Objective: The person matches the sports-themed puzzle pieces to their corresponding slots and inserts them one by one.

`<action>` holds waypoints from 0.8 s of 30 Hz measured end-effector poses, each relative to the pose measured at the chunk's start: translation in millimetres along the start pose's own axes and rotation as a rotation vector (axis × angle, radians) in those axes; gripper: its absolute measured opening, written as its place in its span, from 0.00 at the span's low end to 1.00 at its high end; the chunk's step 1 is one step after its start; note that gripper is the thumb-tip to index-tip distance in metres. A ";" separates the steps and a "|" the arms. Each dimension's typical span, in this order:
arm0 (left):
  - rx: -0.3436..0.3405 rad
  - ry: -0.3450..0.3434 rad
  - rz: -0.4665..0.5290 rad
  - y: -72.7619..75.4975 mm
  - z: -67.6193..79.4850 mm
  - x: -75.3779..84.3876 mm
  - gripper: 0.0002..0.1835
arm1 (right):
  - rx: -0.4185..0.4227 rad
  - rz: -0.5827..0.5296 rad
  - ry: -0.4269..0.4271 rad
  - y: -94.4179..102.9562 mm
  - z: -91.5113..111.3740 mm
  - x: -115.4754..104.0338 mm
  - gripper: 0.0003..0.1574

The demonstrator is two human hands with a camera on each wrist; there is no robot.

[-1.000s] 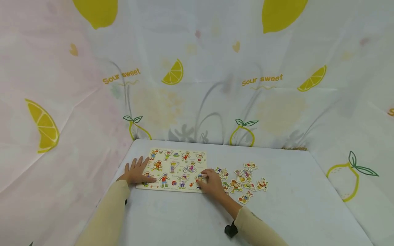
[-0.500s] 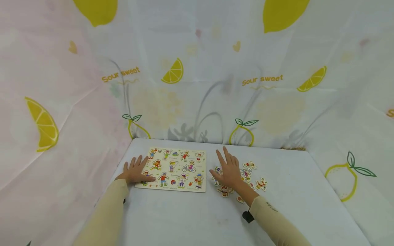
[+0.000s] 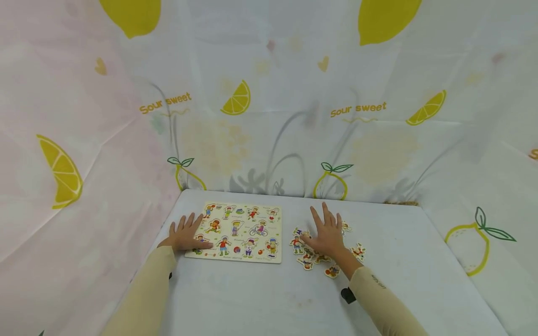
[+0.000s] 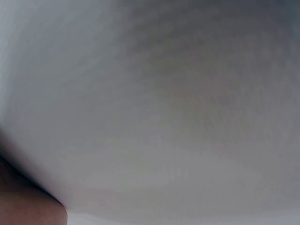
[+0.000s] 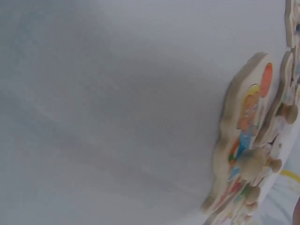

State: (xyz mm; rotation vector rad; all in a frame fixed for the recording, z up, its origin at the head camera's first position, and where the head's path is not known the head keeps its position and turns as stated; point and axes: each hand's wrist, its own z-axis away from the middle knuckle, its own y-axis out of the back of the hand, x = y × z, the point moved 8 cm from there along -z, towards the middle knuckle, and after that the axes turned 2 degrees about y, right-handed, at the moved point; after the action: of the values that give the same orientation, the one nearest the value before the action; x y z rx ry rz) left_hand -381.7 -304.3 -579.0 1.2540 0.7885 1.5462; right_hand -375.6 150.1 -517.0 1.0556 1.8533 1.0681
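Note:
A wooden puzzle board (image 3: 245, 234) printed with sporting children lies at the table's left. Across its left edge rests my left hand (image 3: 184, 236), fingers spread and thumb on the board. To the board's right, my right hand (image 3: 329, 239) is spread over a cluster of loose puzzle pieces (image 3: 297, 246) and hides part of them. Whether it touches any piece I cannot tell. In the right wrist view, a child-shaped piece (image 5: 243, 126) shows a wooden knob (image 5: 251, 165) on its face. Only a bit of skin from the left hand (image 4: 30, 206) shows in the left wrist view.
A white cloth covers the table (image 3: 252, 303). One puzzle piece (image 3: 358, 252) lies just right of the right hand. Behind and at both sides hangs a lemon-print curtain (image 3: 260, 135), meeting the table's back edge.
My right hand has left the lower right corner of the board and moved right, over the loose pieces, with its fingers now spread. The left hand has stayed in place.

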 end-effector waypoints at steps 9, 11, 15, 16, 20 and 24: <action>0.013 0.006 -0.004 -4.4 -6.5 -6.9 0.76 | -0.086 0.017 -0.109 -10.0 5.5 24.5 0.65; 0.011 -0.002 -0.011 -4.8 -6.6 -7.2 0.75 | -0.101 -0.001 -0.122 -12.7 5.7 29.3 0.66; 0.006 -0.014 -0.014 -2.5 -2.0 -2.7 0.75 | -0.107 -0.077 -0.143 -16.2 4.7 35.5 0.65; 0.005 -0.020 -0.008 -0.8 0.1 -0.2 0.74 | -0.100 -0.107 -0.146 -16.7 4.1 35.8 0.64; 0.006 -0.016 0.000 3.5 5.8 4.4 0.74 | -0.083 -0.206 -0.148 -20.9 0.4 33.9 0.56; 0.004 -0.009 0.014 3.7 6.0 6.0 0.74 | -0.073 -0.261 -0.144 -25.9 -3.3 28.3 0.40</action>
State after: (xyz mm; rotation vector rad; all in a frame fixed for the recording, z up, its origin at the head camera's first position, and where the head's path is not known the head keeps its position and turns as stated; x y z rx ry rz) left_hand -377.0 -300.4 -572.0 1.2707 0.7786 1.5501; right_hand -396.9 166.4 -544.6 0.8004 1.7659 0.8760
